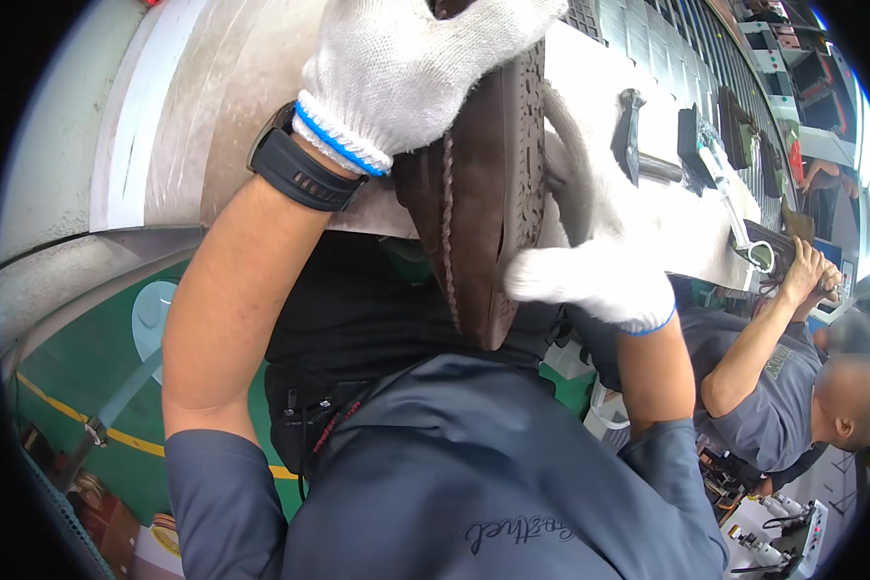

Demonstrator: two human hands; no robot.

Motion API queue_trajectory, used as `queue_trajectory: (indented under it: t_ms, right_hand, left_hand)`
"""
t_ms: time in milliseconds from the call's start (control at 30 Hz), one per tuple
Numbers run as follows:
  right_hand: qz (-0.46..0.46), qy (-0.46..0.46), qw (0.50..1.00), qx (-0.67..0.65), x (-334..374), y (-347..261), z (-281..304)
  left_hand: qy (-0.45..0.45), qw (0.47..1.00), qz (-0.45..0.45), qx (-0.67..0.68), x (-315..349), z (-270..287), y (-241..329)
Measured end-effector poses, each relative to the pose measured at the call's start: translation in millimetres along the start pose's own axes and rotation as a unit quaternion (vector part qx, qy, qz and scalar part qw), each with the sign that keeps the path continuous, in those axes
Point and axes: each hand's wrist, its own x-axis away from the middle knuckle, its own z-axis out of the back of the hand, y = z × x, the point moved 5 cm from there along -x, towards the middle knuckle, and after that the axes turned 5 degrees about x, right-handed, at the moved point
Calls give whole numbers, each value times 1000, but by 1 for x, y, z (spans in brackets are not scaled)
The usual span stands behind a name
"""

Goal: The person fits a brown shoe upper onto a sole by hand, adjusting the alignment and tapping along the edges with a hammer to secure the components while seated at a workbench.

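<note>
A brown leather shoe [474, 203] with a stitched seam and a treaded dark sole stands on edge over the front edge of the pale worktable, its narrow end toward me. My left hand [387, 77], in a white knit glove with a blue cuff band, grips its upper part at the far end. My right hand [599, 251], gloved alike, is at the sole side. Its thumb presses near the narrow end, and its fingers reach along the tread. The far end of the shoe is partly hidden by my left hand.
Right of the shoe, a dark hammer-like tool [628, 135] and a black block [691, 140] lie on the table [686, 227]. A roller conveyor [691, 39] runs behind. At the right, another person in a grey shirt [759, 387] works with raised hands [807, 275].
</note>
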Motion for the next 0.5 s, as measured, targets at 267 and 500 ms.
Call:
queue_trajectory:
  t_ms: [267, 500]
  right_hand:
    - [-51, 100, 992, 52, -7, -4, -3]
    - [46, 332, 880, 336, -3, -7, 60]
  left_hand:
    - [1, 999, 22, 26, 1, -3, 8]
    - [-22, 998, 28, -43, -7, -6, -16]
